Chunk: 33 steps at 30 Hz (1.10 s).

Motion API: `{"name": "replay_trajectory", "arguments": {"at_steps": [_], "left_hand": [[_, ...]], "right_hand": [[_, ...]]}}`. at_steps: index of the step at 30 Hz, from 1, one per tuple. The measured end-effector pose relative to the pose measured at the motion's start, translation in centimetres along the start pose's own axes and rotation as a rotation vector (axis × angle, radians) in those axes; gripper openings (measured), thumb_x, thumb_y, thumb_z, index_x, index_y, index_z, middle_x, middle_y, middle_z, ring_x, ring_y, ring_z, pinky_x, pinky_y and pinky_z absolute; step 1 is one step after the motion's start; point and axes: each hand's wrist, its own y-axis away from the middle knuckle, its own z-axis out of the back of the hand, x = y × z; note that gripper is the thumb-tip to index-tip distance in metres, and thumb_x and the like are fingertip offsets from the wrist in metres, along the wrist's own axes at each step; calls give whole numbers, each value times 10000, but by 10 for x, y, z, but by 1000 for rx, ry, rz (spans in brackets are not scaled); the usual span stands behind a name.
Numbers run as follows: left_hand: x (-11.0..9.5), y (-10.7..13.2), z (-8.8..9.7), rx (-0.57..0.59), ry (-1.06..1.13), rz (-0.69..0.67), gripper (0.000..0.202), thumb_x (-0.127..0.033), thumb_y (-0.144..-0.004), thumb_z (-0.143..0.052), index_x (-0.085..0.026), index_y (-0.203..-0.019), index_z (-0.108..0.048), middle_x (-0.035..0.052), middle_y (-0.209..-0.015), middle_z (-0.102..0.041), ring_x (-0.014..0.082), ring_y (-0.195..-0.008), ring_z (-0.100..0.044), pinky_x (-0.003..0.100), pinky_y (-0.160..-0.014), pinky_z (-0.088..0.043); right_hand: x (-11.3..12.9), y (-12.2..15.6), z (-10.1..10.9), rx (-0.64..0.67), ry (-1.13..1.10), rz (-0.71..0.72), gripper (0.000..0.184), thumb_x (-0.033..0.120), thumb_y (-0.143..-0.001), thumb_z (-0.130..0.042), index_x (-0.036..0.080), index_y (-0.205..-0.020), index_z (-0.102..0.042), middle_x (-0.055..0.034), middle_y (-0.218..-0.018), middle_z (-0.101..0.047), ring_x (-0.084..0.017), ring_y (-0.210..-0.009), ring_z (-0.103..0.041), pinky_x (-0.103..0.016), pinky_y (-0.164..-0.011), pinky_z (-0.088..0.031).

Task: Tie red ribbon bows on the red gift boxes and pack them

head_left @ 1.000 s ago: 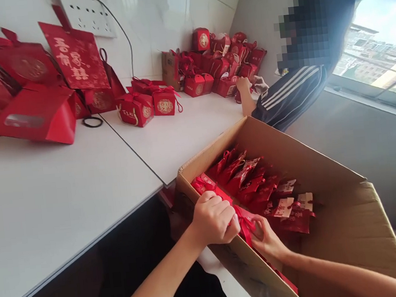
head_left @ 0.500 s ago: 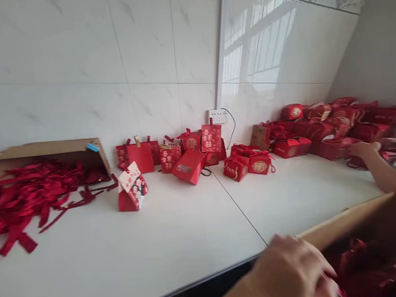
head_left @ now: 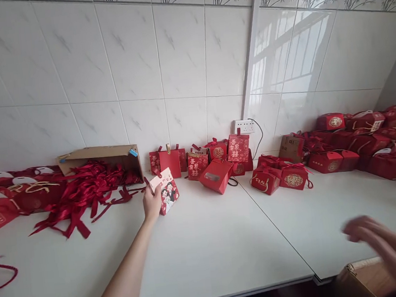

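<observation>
Head view, bench (head_left: 215, 259): White-topped, it runs along a tiled wall (head_left: 134, 70), with most of its red packaging toward the back, an arrangement that probably leaves my hands room at the front.
Ribbons (head_left: 90, 196): A deep-red heap spills from a cardboard box (head_left: 96, 152) lying on its side, mouth toward me, presumably so that strands pull out easily.
Standing boxes (head_left: 217, 171): Near the power strip (head_left: 243, 126), they line the wall, several with gold lettering facing outward, perhaps for easy comparison.
Stacked boxes (head_left: 330, 121): Piled at far right, apparently to save space on the bench.
Carton (head_left: 366, 277): Its corner shows against the bench's near edge at lower right, seemingly kept within arm's reach.
Illustrated box (head_left: 169, 197): Small and tilted, printed with a couple, it is at the bench's middle-left, just right of the ribbons; I hold it by the upper part, likely because the narrow top gives the handiest grip.
Left hand (head_left: 152, 203): Thumb and fingers close on the illustrated box; whether its base touches the bench, I cannot tell.
Right hand (head_left: 389, 244): Blurred above the carton, loosely open, fingers stretched, nothing visible in it.
</observation>
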Motion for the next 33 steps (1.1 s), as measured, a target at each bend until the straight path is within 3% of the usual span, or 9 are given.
{"name": "replay_trajectory", "arguments": {"at_steps": [2, 5, 6, 9, 13, 19, 26, 29, 33], "left_hand": [[-3, 6, 0, 79, 76, -20, 322, -427, -757, -498, -172, -936, -580, 121, -969, -687, 298, -955, -628, 383, -826, -481], [-12, 19, -6, 230, 183, -85, 394, -489, -727, -543, -163, -936, -618, 91, -963, -707, 274, -942, -636, 338, -833, -484], [-14, 23, -9, 279, 212, -95, 402, -500, -715, -559, -158, -913, -630, 88, -939, -714, 272, -923, -641, 334, -825, -488], [-16, 33, -22, 384, 271, -86, 420, -515, -710, -577, -134, -876, -642, 101, -890, -722, 274, -859, -657, 345, -776, -505], [-18, 39, -41, 452, 314, -71, 463, -522, -739, -557, -104, -924, -635, 125, -899, -720, 274, -849, -662, 360, -762, -510], [-32, 52, -61, 526, 344, -73, 382, -463, -739, -580, -121, -897, -645, 85, -844, -718, 248, -825, -654, 336, -763, -502], [-42, 66, -43, 634, 442, -91, 221, -365, -786, -550, -165, -881, -554, 32, -770, -651, 185, -703, -630, 282, -627, -500], [-54, 69, -35, 544, 465, -198, 233, -331, -755, -611, -194, -895, -484, 25, -822, -627, 168, -726, -634, 270, -635, -515], [-67, 74, -35, 417, 453, -211, 232, -332, -792, -617, -210, -821, -423, -8, -765, -622, 129, -657, -647, 234, -601, -533]], "right_hand": [[17, -22, -35, 250, 235, 146, 237, 430, -858, -531, 258, -743, -648, -109, -846, -602, -210, -729, -606, -329, -631, -529], [34, -50, -116, 389, 302, 431, 126, 300, -873, -484, 231, -818, -575, -85, -893, -591, -216, -832, -604, -371, -727, -536], [35, -58, -144, 396, 292, 496, 81, 268, -868, -484, 231, -871, -556, -88, -942, -581, -220, -887, -597, -389, -772, -529], [31, -80, -212, 305, 231, 536, 231, 267, -841, -511, 214, -1062, -469, -118, -1058, -538, -240, -1019, -547, -436, -851, -501], [17, -103, -259, 192, 93, 479, 291, 302, -826, -518, 184, -1080, -439, -130, -1070, -533, -247, -1044, -535, -432, -846, -502], [1, -111, -266, 148, 50, 496, 88, 259, -859, -473, 214, -929, -502, -62, -916, -601, -208, -887, -590, -379, -804, -498], [7, -95, -251, 158, 86, 588, 67, 251, -855, -492, 219, -913, -495, -35, -816, -595, -172, -729, -595, -295, -643, -502], [13, -90, -248, 171, 99, 634, 58, 242, -856, -489, 221, -910, -489, -28, -781, -581, -167, -700, -587, -283, -610, -494], [18, -85, -246, 160, 97, 666, 40, 217, -859, -489, 223, -895, -473, -15, -759, -564, -150, -658, -561, -265, -579, -479]]}}
